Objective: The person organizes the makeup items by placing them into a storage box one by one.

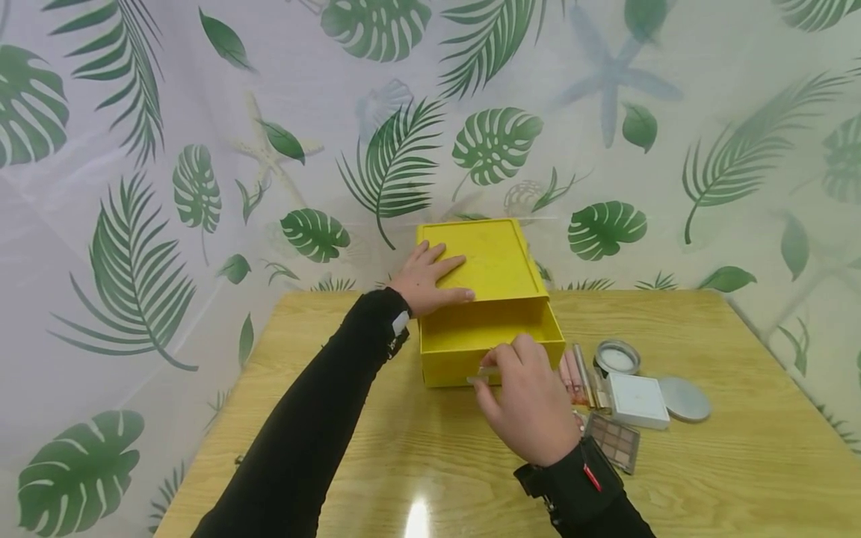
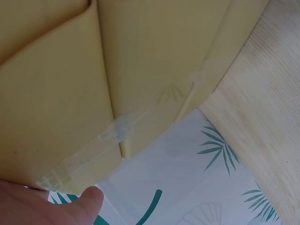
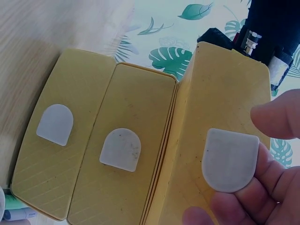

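Observation:
A yellow drawer box (image 1: pixel 487 258) stands on the table, its top drawer (image 1: pixel 451 366) pulled out. With fingers spread, my left hand (image 1: pixel 430 284) rests on the box's top near the left edge; its thumb (image 2: pixel 89 201) shows beside the box in the left wrist view. My right hand (image 1: pixel 528 396) is at the drawer's front, fingers curled at its pale rounded handle tab (image 3: pixel 230 159). The right wrist view shows fingertips against one edge of that tab, while the thumb appears apart from it. Two lower drawers (image 3: pixel 89 136) sit closed, each with a similar tab (image 3: pixel 121 150).
Right of the box lie pink tubes (image 1: pixel 570 373), a white square case (image 1: pixel 637 401), a round clear-lidded jar (image 1: pixel 616 359), a silver disc (image 1: pixel 684 398) and an eyeshadow palette (image 1: pixel 613 442). Behind the wooden table (image 1: pixel 377 463) hangs a leaf-patterned sheet (image 1: pixel 269 187).

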`<state>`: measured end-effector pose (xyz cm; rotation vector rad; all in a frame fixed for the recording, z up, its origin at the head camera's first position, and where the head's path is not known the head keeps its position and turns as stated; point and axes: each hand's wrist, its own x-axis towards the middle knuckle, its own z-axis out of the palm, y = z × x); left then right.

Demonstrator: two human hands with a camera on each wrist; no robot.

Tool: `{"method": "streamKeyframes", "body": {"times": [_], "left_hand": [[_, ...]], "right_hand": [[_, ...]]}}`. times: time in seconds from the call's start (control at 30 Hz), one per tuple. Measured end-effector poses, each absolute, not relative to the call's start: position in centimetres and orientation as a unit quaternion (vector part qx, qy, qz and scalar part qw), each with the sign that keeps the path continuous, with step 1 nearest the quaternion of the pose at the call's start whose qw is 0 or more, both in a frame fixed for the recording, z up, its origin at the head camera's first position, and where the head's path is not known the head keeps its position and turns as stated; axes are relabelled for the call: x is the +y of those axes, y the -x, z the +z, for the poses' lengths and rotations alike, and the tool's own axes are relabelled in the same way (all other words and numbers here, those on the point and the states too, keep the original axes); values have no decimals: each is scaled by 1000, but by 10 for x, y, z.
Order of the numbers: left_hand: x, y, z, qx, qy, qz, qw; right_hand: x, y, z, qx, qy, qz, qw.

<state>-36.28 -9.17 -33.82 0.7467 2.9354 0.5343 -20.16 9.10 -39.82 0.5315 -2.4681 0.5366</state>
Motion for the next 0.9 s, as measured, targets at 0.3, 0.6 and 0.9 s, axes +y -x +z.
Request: {"method": "streamKeyframes", "body": {"times": [0.3, 0.6, 0.9], "left_hand": [[-90, 363, -340, 953, -242, 178, 34], [-93, 361, -339, 953, -243, 181, 29], [-91, 363, -339, 952, -249, 176, 20]], "right_hand": [[94, 193, -398, -923, -198, 201, 260], [94, 187, -398, -926, -199, 205, 249], [96, 178, -397, -926, -199, 206, 247]]}}
